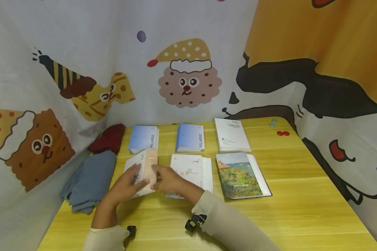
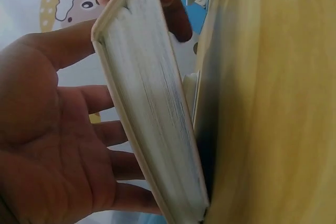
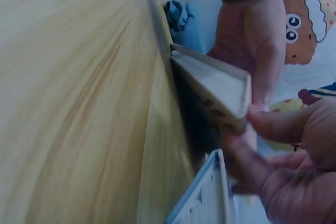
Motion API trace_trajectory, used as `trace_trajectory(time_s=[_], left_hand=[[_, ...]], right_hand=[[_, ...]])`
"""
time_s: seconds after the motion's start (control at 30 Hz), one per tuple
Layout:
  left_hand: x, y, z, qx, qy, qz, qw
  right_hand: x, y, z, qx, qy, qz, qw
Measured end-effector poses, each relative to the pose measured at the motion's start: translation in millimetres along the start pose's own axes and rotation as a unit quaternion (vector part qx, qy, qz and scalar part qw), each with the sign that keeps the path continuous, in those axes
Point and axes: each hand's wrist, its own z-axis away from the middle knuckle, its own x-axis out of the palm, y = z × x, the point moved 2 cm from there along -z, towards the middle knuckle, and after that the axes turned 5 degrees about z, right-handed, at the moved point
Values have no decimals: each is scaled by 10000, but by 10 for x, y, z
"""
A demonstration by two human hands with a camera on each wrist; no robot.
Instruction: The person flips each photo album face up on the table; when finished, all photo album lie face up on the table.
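Note:
A thick photo album (image 1: pixel 149 165) with a white cover and peach spine is tilted at the left of the front row, its spine side raised off the table. My left hand (image 1: pixel 125 185) lies across its cover, fingers stretched out and thumb at the spine. In the left wrist view, the page block (image 2: pixel 149 87) shows between the covers. My right hand (image 1: pixel 169 178) pinches the spine side, thumb above and fingers below. Right beside it lies a white album with small drawings (image 1: pixel 188 165), partly hidden by the right hand and forearm.
Two blue POLAROID albums (image 1: pixel 143 136) and a white booklet (image 1: pixel 232 135) make up the back row. A landscape-covered photo album (image 1: pixel 240 174) lies front right. Folded grey-blue cloth (image 1: pixel 92 177) and dark red cloth (image 1: pixel 108 138) sit left. Small red (image 1: pixel 282 133) and teal pieces (image 1: pixel 272 122) lie far right.

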Motion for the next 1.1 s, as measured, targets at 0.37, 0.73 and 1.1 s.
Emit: trace_trajectory(time_s=[0.37, 0.73, 1.1], left_hand=[[83, 6, -43, -167, 15, -774, 9969], [124, -6, -46, -617, 37, -1105, 9920], [168, 322, -79, -448, 219, -1679, 9845]], right_hand=[[-111, -48, 54, 32, 285, 895, 9956], [-390, 55, 297, -312, 394, 536, 9973], [-700, 319, 606, -441, 677, 1147, 9901]])
